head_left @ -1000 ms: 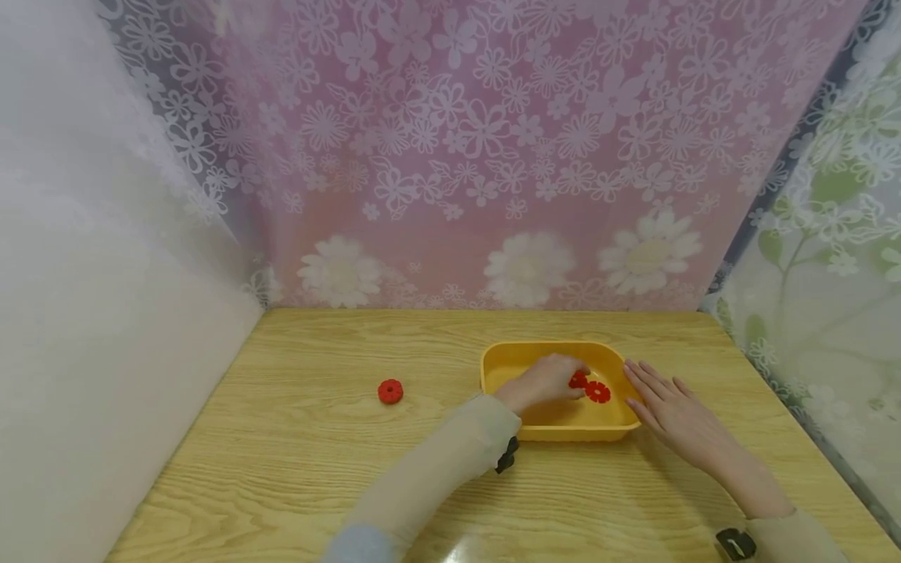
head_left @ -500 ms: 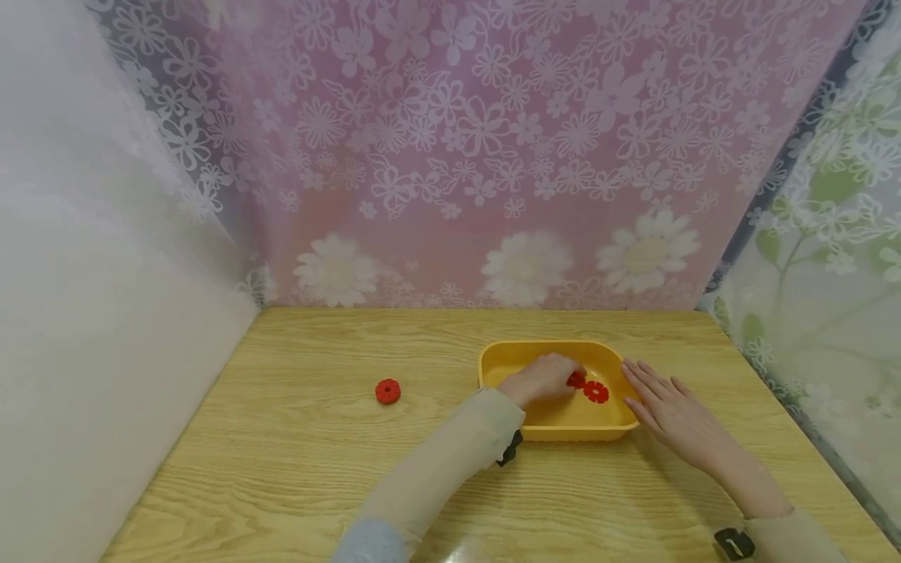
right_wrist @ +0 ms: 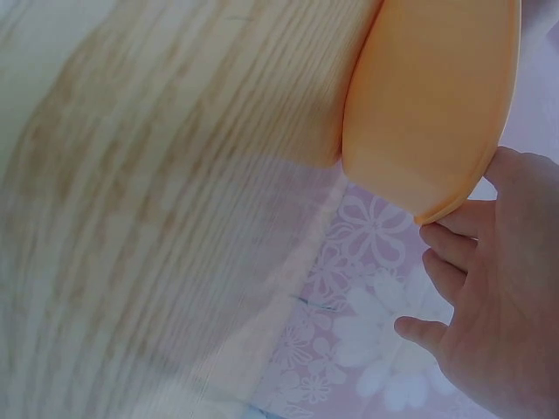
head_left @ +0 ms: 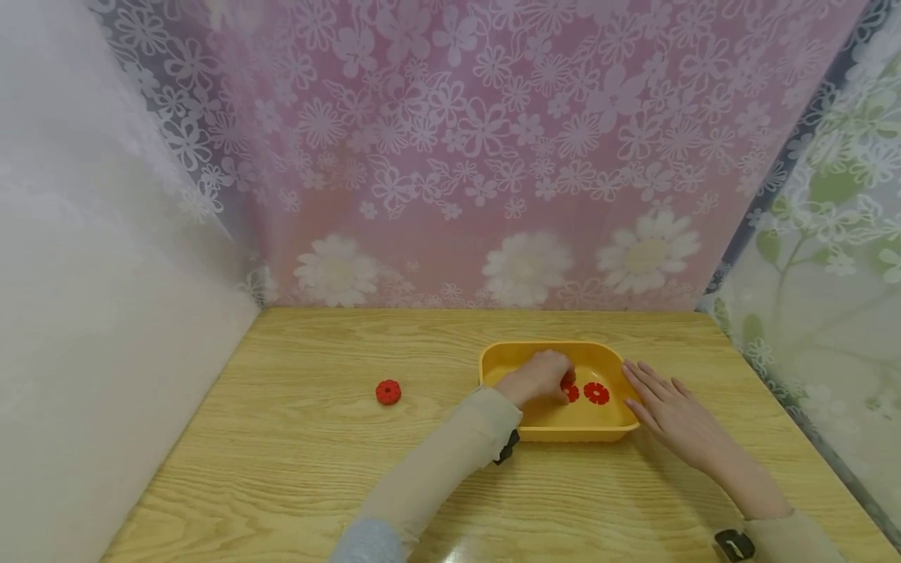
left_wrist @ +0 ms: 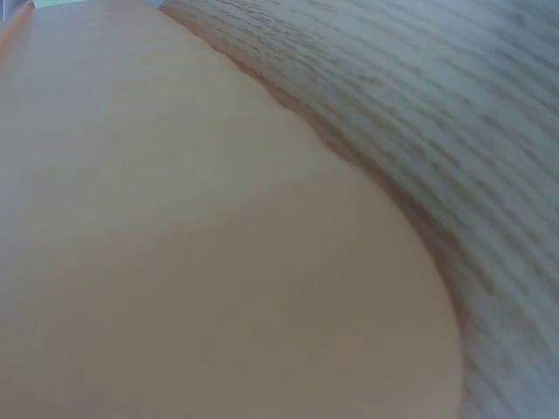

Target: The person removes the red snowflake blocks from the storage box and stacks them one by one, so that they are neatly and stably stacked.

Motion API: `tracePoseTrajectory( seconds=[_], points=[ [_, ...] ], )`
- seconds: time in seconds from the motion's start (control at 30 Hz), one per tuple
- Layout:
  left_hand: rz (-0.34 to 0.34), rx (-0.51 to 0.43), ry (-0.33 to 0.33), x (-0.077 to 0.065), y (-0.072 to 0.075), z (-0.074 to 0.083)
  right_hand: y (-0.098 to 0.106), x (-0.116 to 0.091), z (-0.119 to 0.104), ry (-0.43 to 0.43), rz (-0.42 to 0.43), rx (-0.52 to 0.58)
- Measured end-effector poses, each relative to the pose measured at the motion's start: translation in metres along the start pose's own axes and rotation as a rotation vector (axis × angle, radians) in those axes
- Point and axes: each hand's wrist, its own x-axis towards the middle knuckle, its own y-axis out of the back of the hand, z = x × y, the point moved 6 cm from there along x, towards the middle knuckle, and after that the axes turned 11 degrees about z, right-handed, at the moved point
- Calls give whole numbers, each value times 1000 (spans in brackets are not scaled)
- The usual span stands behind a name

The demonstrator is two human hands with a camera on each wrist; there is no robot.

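Note:
A yellow tray (head_left: 577,434) stands on the table, right of centre. Inside it my left hand (head_left: 536,378) reaches down with curled fingers, pinching at a red flower-shaped disc (head_left: 574,393) that its fingertips partly cover. Another red flower-shaped disc (head_left: 590,392) lies flat on the tray floor just to the right. My right hand (head_left: 677,416) has its fingers extended against the tray's right end; in the right wrist view the fingertips touch the rim of the tray (right_wrist: 428,96). Only the tray's outer wall (left_wrist: 192,227) fills the left wrist view, so the left fingers are hidden there.
A thicker red flower-shaped piece (head_left: 383,396), perhaps a stack, sits on the wooden table (head_left: 317,477) left of the tray. Flowered pink cloth (head_left: 422,195) hangs behind the table, with a pale wall (head_left: 105,313) at left and patterned cloth (head_left: 816,297) at right.
My left hand has drawn slightly left inside the tray, and the red disc at its fingertips has shifted left and toward me, apart from the other disc. My right hand has stayed against the tray.

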Motion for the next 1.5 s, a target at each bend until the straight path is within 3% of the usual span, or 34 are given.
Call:
tracePoseTrajectory(
  seconds=[0.23, 0.53, 1.03, 1.5],
  points=[
    [-20, -27, 27, -7, 3, 2, -4, 1, 1, 2, -15, -8],
    [22, 64, -64, -10, 9, 9, -4, 0, 0, 10, -3, -7],
    [140, -199, -112, -40, 55, 10, -3, 2, 1, 17, 12, -16],
    [213, -269, -81, -60, 82, -5, -2, -1, 3, 15, 16, -21]
  ],
)
